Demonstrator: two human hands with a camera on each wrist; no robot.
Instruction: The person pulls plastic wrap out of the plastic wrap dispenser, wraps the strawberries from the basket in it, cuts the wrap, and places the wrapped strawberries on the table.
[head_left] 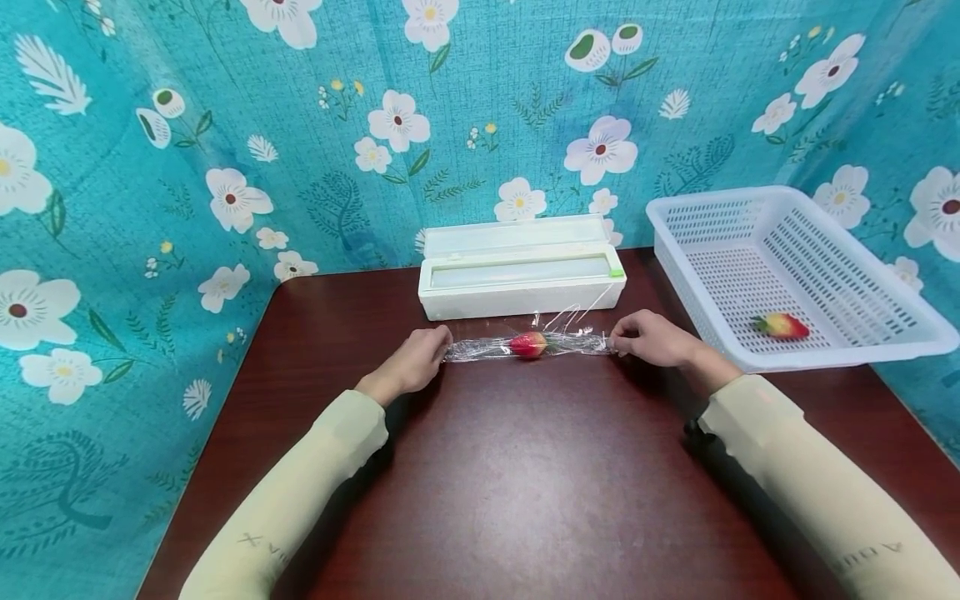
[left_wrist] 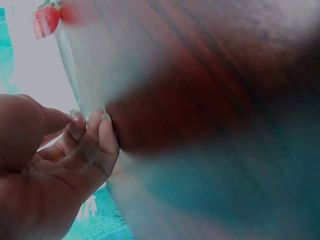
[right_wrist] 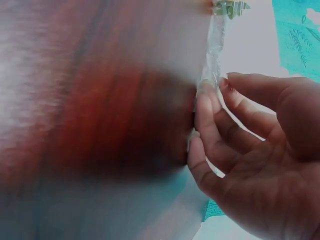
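A red strawberry lies on the table inside a twisted strip of clear cling film, roughly midway between the two hands. At the strip's left end, my left hand pinches the film between thumb and fingers. My right hand holds the opposite end the same way, and the right wrist view shows the film running to its fingertips. Part of the strawberry appears at the top of the left wrist view. In the right wrist view only its green leaves show clearly.
Behind the strip stands a white cling film box with its lid raised and a green piece at its right. A white plastic basket at the right holds another strawberry. A flowered curtain hangs behind the dark table.
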